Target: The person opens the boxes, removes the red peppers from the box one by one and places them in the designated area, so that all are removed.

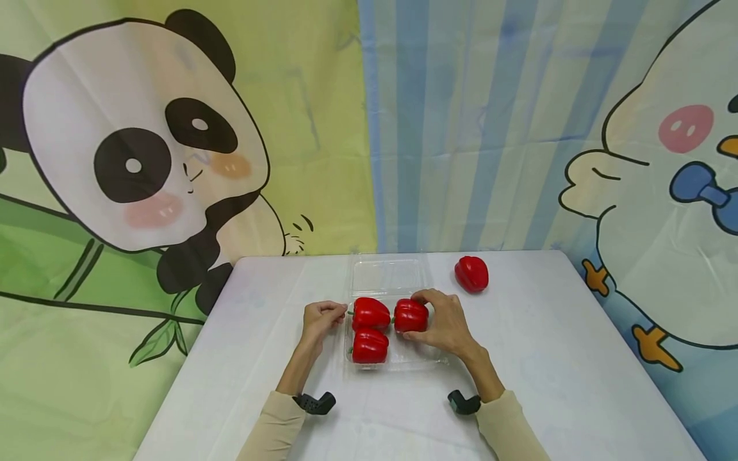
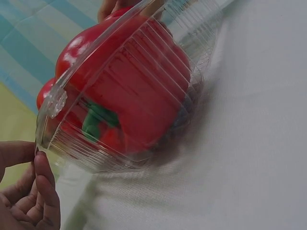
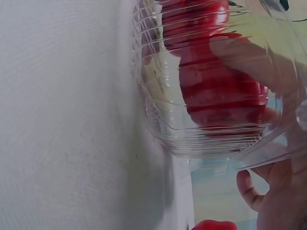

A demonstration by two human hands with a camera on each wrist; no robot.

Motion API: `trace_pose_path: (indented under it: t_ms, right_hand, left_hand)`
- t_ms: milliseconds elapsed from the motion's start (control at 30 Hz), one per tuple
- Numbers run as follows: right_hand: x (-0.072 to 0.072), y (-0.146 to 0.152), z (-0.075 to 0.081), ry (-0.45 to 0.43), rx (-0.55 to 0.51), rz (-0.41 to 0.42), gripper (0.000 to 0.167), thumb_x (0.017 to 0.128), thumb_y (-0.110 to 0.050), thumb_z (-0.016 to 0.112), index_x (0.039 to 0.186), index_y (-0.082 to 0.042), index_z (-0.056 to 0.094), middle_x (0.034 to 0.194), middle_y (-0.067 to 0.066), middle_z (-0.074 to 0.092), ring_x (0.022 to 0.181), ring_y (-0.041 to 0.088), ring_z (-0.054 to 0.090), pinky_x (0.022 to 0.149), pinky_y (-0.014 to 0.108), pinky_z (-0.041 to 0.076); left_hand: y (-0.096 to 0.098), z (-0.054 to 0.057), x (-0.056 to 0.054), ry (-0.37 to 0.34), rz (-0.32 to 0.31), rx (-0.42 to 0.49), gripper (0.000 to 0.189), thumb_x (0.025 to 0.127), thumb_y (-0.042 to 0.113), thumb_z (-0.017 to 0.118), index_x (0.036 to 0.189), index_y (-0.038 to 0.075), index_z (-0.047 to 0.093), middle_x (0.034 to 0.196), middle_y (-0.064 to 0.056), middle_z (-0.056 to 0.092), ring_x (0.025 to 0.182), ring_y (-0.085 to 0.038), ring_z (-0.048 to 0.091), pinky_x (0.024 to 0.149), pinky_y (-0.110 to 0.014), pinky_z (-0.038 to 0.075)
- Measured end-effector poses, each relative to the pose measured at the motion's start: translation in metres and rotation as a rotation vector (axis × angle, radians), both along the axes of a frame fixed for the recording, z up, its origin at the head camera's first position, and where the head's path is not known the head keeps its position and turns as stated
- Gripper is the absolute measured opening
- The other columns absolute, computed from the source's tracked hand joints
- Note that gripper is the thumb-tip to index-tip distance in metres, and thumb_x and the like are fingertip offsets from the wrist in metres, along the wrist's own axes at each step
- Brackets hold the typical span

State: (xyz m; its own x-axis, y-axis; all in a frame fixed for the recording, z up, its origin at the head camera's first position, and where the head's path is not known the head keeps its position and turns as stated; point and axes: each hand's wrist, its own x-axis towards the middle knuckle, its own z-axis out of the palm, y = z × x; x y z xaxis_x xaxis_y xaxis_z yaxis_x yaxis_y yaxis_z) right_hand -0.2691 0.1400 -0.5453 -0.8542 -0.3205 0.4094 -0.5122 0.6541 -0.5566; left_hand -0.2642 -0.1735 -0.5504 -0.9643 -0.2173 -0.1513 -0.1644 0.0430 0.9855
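Observation:
A clear plastic clamshell box (image 1: 403, 365) lies on the white table, its lid (image 1: 387, 276) folded back to the far side. Two red bell peppers, one at the back left (image 1: 371, 314) and one at the front left (image 1: 369, 346), sit in it with green stems to the left. My right hand (image 1: 446, 320) grips a third red bell pepper (image 1: 411, 315) between thumb and fingers, inside the box's right half. With thumb and fingertips my left hand (image 1: 323, 322) pinches the box's left rim (image 2: 43, 129). Through the clear wall the right thumb shows against the held pepper (image 3: 225, 91).
Another red bell pepper (image 1: 471, 274) lies on the table at the back right, beyond the right hand. A printed curtain (image 1: 438, 128) hangs behind the table's far edge. Both wrists carry small black cameras (image 1: 316, 403).

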Motion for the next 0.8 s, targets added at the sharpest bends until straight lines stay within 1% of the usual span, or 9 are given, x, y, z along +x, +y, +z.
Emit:
trace_pose_path:
  t_ms: [133, 233, 333, 433, 500, 667, 800]
  right_hand:
    - [-0.001, 0.001, 0.001, -0.015, -0.049, 0.002, 0.075, 0.067, -0.037, 0.103, 0.131, -0.016, 0.072, 0.126, 0.001, 0.079, 0.113, 0.02, 0.07, 0.095, 0.043, 0.047]
    - [-0.002, 0.002, 0.003, -0.041, -0.101, 0.005, 0.073, 0.068, -0.035, 0.103, 0.131, -0.018, 0.071, 0.126, 0.001, 0.078, 0.113, 0.02, 0.07, 0.097, 0.044, 0.051]
    - [-0.003, 0.004, 0.007, -0.069, -0.182, 0.032, 0.072, 0.069, -0.028, 0.102, 0.132, -0.017, 0.069, 0.127, 0.002, 0.076, 0.115, 0.022, 0.07, 0.099, 0.047, 0.057]
    - [-0.005, 0.005, 0.01, -0.086, -0.253, 0.071, 0.072, 0.071, -0.023, 0.102, 0.134, -0.015, 0.067, 0.129, 0.004, 0.075, 0.116, 0.024, 0.07, 0.098, 0.048, 0.061]
    - [-0.005, 0.006, 0.012, -0.089, -0.289, 0.087, 0.072, 0.071, -0.022, 0.101, 0.134, -0.014, 0.067, 0.13, 0.005, 0.074, 0.117, 0.024, 0.07, 0.098, 0.048, 0.061]
    - [-0.006, 0.007, 0.015, -0.084, -0.332, 0.099, 0.073, 0.072, -0.022, 0.102, 0.136, -0.014, 0.067, 0.132, 0.005, 0.073, 0.119, 0.024, 0.071, 0.101, 0.05, 0.062]
    - [-0.007, 0.009, 0.016, -0.082, -0.351, 0.088, 0.075, 0.072, -0.021, 0.101, 0.137, -0.014, 0.066, 0.133, 0.005, 0.073, 0.12, 0.024, 0.071, 0.102, 0.046, 0.061]
  left_hand:
    - [0.0, 0.0, 0.001, -0.002, 0.0, -0.003, 0.02, 0.096, 0.009, 0.081, 0.098, -0.011, 0.078, 0.07, 0.002, 0.072, 0.063, -0.008, 0.063, 0.061, -0.019, 0.053]
    - [0.0, 0.0, 0.001, -0.003, 0.001, 0.0, 0.019, 0.096, 0.009, 0.081, 0.097, -0.01, 0.078, 0.07, 0.002, 0.071, 0.063, -0.008, 0.063, 0.061, -0.019, 0.053]
    - [0.001, 0.0, 0.0, -0.003, 0.004, 0.003, 0.018, 0.096, 0.007, 0.081, 0.097, -0.01, 0.078, 0.069, 0.003, 0.071, 0.062, -0.008, 0.063, 0.061, -0.019, 0.053]
    - [0.0, 0.0, 0.001, -0.005, 0.006, 0.002, 0.018, 0.097, 0.007, 0.08, 0.097, -0.01, 0.078, 0.069, 0.003, 0.071, 0.062, -0.007, 0.063, 0.061, -0.019, 0.054]
    - [0.0, 0.0, 0.001, -0.01, 0.005, -0.002, 0.018, 0.097, 0.008, 0.08, 0.098, -0.01, 0.078, 0.07, 0.003, 0.071, 0.063, -0.008, 0.064, 0.062, -0.019, 0.054]
    - [0.0, -0.001, 0.001, -0.018, 0.005, -0.005, 0.02, 0.097, 0.01, 0.081, 0.1, -0.01, 0.078, 0.071, 0.003, 0.072, 0.063, -0.007, 0.064, 0.062, -0.018, 0.054]
    - [0.0, -0.002, 0.0, -0.012, 0.007, 0.002, 0.019, 0.097, 0.009, 0.081, 0.099, -0.009, 0.078, 0.07, 0.003, 0.072, 0.063, -0.007, 0.063, 0.062, -0.018, 0.053]
